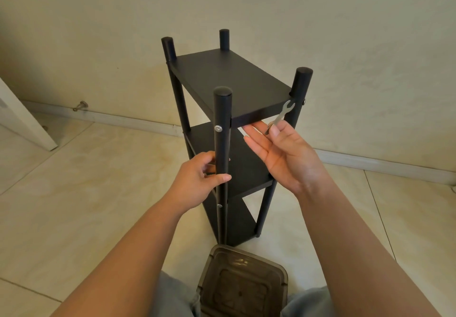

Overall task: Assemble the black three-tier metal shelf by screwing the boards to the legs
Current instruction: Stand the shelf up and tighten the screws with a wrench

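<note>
While our left hand (pixel 197 181) wrapped around the near leg (pixel 222 148) to keep the black shelf (pixel 232 79) steady on the floor, our right hand (pixel 278 153) pinched a small flat wrench (pixel 283 114) by the right leg's bolt (pixel 304 102), other fingers straight, probably to tighten it.

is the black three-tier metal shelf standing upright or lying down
Upright: the black three-tier metal shelf stands on the tiled floor, boards level, legs vertical.

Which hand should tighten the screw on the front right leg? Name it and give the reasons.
Right. The right hand already pinches the wrench just beside that screw. The left hand grips the front left leg, steadying the shelf.
</note>
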`<state>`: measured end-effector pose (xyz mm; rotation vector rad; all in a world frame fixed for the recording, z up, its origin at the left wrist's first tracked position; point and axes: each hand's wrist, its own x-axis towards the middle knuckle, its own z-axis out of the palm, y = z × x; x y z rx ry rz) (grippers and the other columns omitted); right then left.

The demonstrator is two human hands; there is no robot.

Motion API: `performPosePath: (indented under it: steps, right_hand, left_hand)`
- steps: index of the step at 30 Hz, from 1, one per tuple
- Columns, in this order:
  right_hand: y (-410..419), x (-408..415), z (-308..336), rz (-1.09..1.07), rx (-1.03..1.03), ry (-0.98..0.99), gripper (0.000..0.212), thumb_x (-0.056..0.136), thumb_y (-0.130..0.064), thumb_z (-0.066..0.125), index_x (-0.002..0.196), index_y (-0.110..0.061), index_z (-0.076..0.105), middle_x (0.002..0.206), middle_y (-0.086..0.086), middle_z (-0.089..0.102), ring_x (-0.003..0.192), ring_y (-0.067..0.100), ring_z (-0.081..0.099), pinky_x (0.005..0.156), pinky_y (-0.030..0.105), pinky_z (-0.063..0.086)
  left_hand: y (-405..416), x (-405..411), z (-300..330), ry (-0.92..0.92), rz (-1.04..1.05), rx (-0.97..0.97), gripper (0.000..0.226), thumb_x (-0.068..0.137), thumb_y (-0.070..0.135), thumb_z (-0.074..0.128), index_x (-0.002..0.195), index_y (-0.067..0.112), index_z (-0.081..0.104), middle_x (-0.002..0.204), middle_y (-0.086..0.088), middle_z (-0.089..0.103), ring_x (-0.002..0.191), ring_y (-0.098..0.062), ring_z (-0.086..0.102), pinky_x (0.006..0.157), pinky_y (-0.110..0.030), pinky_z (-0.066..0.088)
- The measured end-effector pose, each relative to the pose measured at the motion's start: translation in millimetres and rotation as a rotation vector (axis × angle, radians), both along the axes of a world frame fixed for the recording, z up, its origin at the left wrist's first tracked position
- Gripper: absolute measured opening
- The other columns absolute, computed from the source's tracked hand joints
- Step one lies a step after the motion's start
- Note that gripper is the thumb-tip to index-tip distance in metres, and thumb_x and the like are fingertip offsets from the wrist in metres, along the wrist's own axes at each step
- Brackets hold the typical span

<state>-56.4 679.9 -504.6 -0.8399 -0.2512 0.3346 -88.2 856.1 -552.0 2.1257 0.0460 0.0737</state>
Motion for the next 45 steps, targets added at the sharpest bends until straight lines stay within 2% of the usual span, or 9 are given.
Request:
performPosePath:
  steps: [5,9,11,17,20,23,29,35,45]
  right_hand:
    - [-12.9,0.4,6.7,0.003,-0.474,-0.182,0.009,0.087,-0.007,0.056,0.079,-0.011,0.058,0.1,-0.002,0.072,0.096,0.02,0.069,0.076,0.027,0.057]
    - [-6.9,0.7,2.3,-0.095,-1.155,-0.391,0.015,0.09,-0.012,0.06,0.077,-0.021,0.06,0.074,-0.007,0.068,0.07,0.008,0.066,0.067,0.02,0.054]
    - [3.1,2.4,-6.7,-0.185,-1.339,-0.417,0.013,0.091,-0.017,0.059,0.079,-0.023,0.058,0.074,-0.006,0.064,0.069,0.007,0.061,0.067,0.018,0.05]
    - [22.9,-0.5,-8.6,-0.28,-1.305,-0.426,0.004,0.091,-0.02,0.059,0.092,-0.024,0.059,0.077,-0.009,0.06,0.073,0.005,0.059,0.067,0.011,0.045]
    - [23.2,-2.9,-6.9,-0.244,-1.355,-0.476,0.012,0.091,-0.018,0.06,0.101,-0.023,0.063,0.074,-0.014,0.058,0.072,0.001,0.058,0.066,0.006,0.041]
    - [23.0,-4.3,-4.4,-0.331,-1.376,-0.484,0.018,0.09,-0.018,0.061,0.107,-0.02,0.068,0.082,-0.01,0.061,0.076,0.004,0.058,0.072,0.011,0.043]
    - [21.6,-1.3,5.4,-0.562,-1.259,-0.436,0.019,0.092,-0.02,0.058,0.107,-0.018,0.069,0.091,-0.009,0.059,0.075,0.003,0.052,0.069,0.007,0.04]
    - [26.1,5.0,7.2,-0.618,-1.207,-0.432,0.018,0.092,-0.021,0.058,0.105,-0.019,0.07,0.096,-0.011,0.055,0.071,-0.003,0.049,0.059,0.001,0.032]
    - [31.7,6.7,19.1,-0.612,-1.15,-0.416,0.023,0.096,-0.022,0.051,0.113,-0.019,0.067,0.103,-0.009,0.055,0.074,0.0,0.049,0.062,0.0,0.032]
  left_hand:
    - [-4.7,-1.8,-6.4,-0.004,0.059,0.01,0.038,0.084,0.018,0.07,0.118,0.023,0.053,0.107,0.007,0.061,0.099,-0.01,0.059,0.074,-0.011,0.042]
    - [-7.7,-4.0,-7.9,-0.037,0.109,-0.04,0.035,0.083,0.019,0.07,0.11,0.03,0.05,0.097,0.019,0.057,0.087,0.002,0.055,0.064,-0.003,0.039]
    - [-9.1,-4.8,-7.8,-0.048,0.129,-0.068,0.034,0.083,0.018,0.07,0.107,0.03,0.05,0.093,0.023,0.054,0.084,0.008,0.053,0.062,-0.001,0.041]
    - [-8.2,-3.4,-8.2,-0.063,0.119,-0.098,0.034,0.083,0.016,0.07,0.108,0.028,0.051,0.092,0.021,0.056,0.084,0.006,0.055,0.066,0.003,0.04]
    - [-7.8,-2.2,-10.0,-0.061,0.105,-0.093,0.034,0.085,0.017,0.068,0.113,0.027,0.054,0.095,0.02,0.058,0.085,0.006,0.056,0.068,-0.001,0.043]
    - [-10.4,-0.1,-12.1,-0.081,0.108,-0.084,0.034,0.086,0.017,0.066,0.118,0.025,0.057,0.096,0.018,0.06,0.084,0.008,0.055,0.068,0.0,0.041]
    - [-15.8,0.1,-11.4,-0.119,0.137,-0.089,0.036,0.088,0.017,0.064,0.123,0.024,0.056,0.109,0.013,0.059,0.09,0.003,0.053,0.074,-0.004,0.04]
    - [-13.6,-0.4,-5.8,-0.206,0.159,-0.153,0.035,0.088,0.016,0.064,0.121,0.025,0.058,0.104,0.016,0.06,0.094,0.005,0.055,0.074,0.004,0.039]
    - [-17.3,-2.1,-4.5,-0.218,0.137,-0.115,0.032,0.087,0.017,0.064,0.117,0.028,0.058,0.096,0.015,0.057,0.087,0.015,0.05,0.07,0.004,0.038]
